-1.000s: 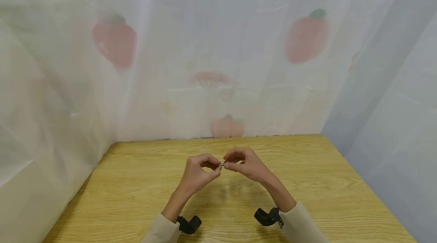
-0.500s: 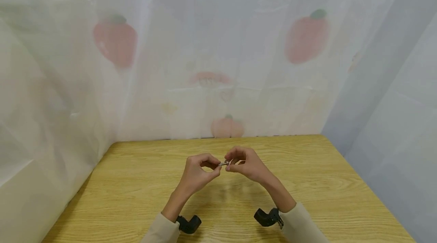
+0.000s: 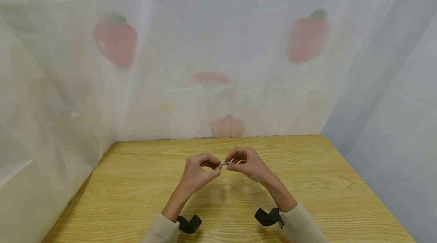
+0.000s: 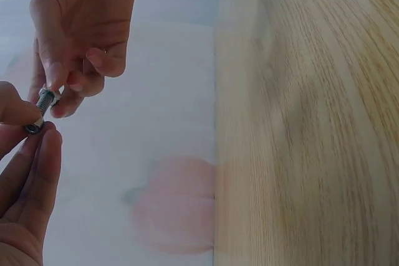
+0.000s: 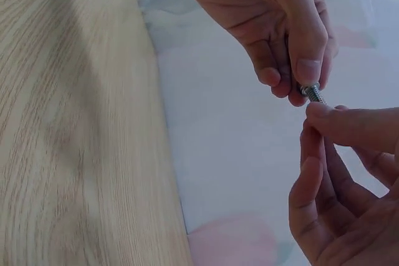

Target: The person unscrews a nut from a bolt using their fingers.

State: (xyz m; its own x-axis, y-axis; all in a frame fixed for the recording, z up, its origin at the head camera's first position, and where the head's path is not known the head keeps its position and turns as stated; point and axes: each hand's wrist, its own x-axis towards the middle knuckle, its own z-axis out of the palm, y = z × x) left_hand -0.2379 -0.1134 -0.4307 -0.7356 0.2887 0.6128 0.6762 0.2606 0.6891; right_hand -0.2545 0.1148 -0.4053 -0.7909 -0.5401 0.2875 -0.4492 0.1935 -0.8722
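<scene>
A small silver bolt (image 3: 223, 163) spans the gap between the two hands, held above the table. My left hand (image 3: 199, 173) pinches its head end between thumb and fingers. At the other end of the threaded shank (image 4: 45, 102), a nut (image 4: 53, 95) shows in the left wrist view. My right hand (image 3: 248, 165) pinches this nut with thumb and forefinger, its other fingers loosely bent. From the right wrist, the threads (image 5: 315, 95) show between the fingertips, while the right thumb and finger hide the nut.
Below the hands lies a wood-grain table (image 3: 143, 190). Pale sheets with fruit prints, one a red strawberry (image 3: 117, 42), hang behind it and at both sides. A black wrist camera (image 3: 189, 224) sits at the left cuff, another camera (image 3: 267, 217) at the right.
My right fingers have parted and come together again at the nut, shifting slightly right. More of the bolt shows between the hands. The left hand has stayed still.
</scene>
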